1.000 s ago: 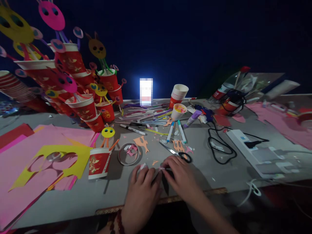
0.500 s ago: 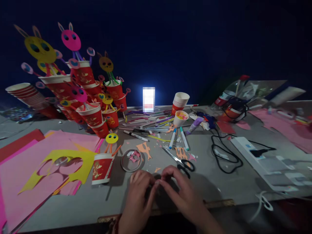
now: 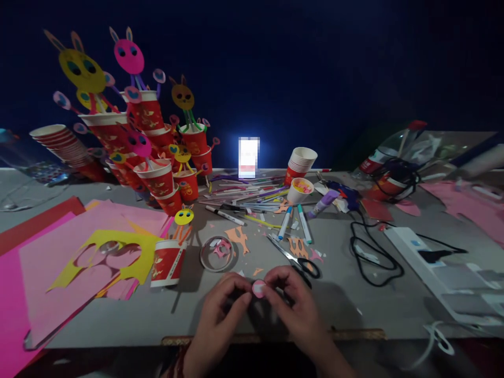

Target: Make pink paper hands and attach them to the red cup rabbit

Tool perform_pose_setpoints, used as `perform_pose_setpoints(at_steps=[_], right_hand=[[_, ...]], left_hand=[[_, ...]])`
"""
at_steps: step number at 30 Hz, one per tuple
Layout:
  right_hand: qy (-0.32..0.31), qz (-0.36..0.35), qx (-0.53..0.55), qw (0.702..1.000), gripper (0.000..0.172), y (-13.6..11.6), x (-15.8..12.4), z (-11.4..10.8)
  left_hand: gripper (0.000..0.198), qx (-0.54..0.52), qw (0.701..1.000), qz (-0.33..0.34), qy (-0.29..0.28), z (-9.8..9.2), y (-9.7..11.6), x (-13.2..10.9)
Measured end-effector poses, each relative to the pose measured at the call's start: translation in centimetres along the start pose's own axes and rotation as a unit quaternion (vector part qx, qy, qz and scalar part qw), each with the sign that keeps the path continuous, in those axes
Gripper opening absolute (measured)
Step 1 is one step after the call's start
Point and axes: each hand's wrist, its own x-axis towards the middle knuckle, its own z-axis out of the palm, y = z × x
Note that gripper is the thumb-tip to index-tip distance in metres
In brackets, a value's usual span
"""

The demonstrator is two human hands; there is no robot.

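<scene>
My left hand (image 3: 222,310) and my right hand (image 3: 293,302) meet just above the table's front edge and pinch a small round pink paper piece (image 3: 259,288) between their fingertips. Scissors (image 3: 295,258) lie on the grey table (image 3: 394,304) just beyond my right hand. A clear tape roll (image 3: 216,253) lies beyond my left hand, with orange paper cut-outs (image 3: 239,238) beside it. A red paper cup (image 3: 167,262) with a yellow paper face (image 3: 184,216) on sticks stands left of the roll.
Pink and yellow paper sheets (image 3: 79,257) cover the left. Red cups with paper animal faces (image 3: 153,147) are stacked at the back left. Markers and straws (image 3: 252,202), a cup stack (image 3: 301,163), a lit phone (image 3: 249,156), black cables (image 3: 370,252) and a power strip (image 3: 429,262) lie behind and right.
The view has tilted up and shifted. My hands have lifted off the table, and the small pink round piece now shows between my fingertips.
</scene>
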Motion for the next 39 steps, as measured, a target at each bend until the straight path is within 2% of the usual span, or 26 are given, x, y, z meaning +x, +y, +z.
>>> perform_pose_setpoints(at_steps=[6,9,14,18,29,39], right_hand=[[-0.015,-0.046,-0.007,0.999,0.007,-0.2,0.2,0.2],[-0.023,-0.085,-0.052,0.995,0.011,-0.3,0.3,0.0],[-0.019,-0.173,-0.193,0.966,0.016,-0.9,0.6,-0.4],[-0.047,-0.212,-0.238,0.947,0.016,-1.5,0.8,-0.5],[-0.065,-0.239,-0.285,0.926,0.015,-1.8,1.1,-0.2],[-0.066,-0.248,-0.274,0.927,0.016,-2.2,1.3,-0.2]], left_hand=[[0.020,-0.023,1.000,-0.012,0.007,0.4,-0.2,0.3],[0.020,-0.021,1.000,-0.004,0.006,0.4,-0.3,0.4],[0.021,0.061,0.997,0.033,0.017,0.2,-0.1,0.2],[0.016,0.115,0.991,0.068,0.026,0.2,-0.1,0.0],[0.014,0.252,0.956,0.149,0.023,-0.1,0.0,-0.3],[0.014,0.196,0.974,0.109,0.024,-0.2,0.1,-0.3]])
